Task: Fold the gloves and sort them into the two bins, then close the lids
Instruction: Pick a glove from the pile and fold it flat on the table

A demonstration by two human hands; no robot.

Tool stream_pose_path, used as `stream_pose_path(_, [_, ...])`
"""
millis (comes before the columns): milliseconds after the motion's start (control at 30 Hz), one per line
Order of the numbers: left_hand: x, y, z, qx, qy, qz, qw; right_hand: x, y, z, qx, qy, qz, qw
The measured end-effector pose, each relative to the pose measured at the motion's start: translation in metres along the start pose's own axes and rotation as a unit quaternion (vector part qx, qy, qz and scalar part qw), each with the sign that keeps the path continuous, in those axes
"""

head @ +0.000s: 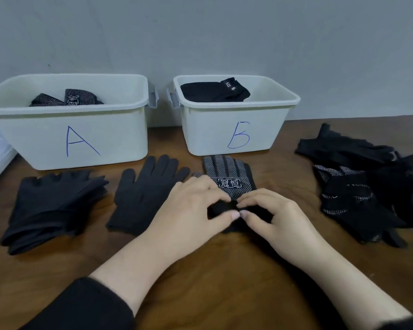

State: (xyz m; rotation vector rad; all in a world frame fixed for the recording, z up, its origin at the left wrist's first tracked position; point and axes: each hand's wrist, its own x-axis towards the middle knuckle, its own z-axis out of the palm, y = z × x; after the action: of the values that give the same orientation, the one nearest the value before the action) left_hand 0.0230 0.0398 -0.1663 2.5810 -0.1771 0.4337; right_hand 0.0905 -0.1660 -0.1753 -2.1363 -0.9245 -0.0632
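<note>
Dotted glove (227, 177) lies flat on the table (212, 270), fingers toward bin B (234, 129). Your left hand (196, 210) and right hand (277, 217) both pinch its black cuff, thumbs nearly touching. Just left: a plain black glove (143, 194), then a stack of black gloves (55, 206). Bin A (69, 139) holds dotted gloves, bin B plain black ones. Unsorted heap (360, 186) sits at right.

Brown wooden table (212, 277) against plain, seemingly grey-blue wall (200, 32).
</note>
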Motion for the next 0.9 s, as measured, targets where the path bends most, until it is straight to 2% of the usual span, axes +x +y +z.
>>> stream_pose_path(100, [0.0,0.002,0.007,0.068,-0.047,0.018,0.996,0.002,-0.001,-0.005,0.069,0.039,0.041,0.996])
stream_pose_path(233, [0.005,0.006,0.016,0.094,-0.017,0.045,0.994,0.003,0.008,-0.009,0.042,0.088,0.111,0.989])
stream_pose_path(433, [0.008,0.015,0.022,0.029,0.065,-0.004,0.997,0.004,0.009,-0.007,0.046,0.084,0.126,0.987])
stream_pose_path(567, [0.003,0.019,0.021,0.09,0.014,0.061,0.994,0.004,0.012,-0.009,0.05,0.084,0.134,0.986])
stream_pose_path(667, [-0.003,0.013,0.016,0.103,-0.018,0.079,0.991,0.002,0.01,-0.011,0.034,0.075,0.109,0.991])
stream_pose_path(767, [-0.007,0.007,0.007,0.054,-0.037,0.062,0.996,-0.001,0.006,-0.02,0.007,0.026,0.052,0.998])
stream_pose_path(900, [-0.015,-0.005,-0.002,0.069,-0.08,0.068,0.992,-0.005,0.01,-0.026,-0.037,-0.123,0.004,0.992])
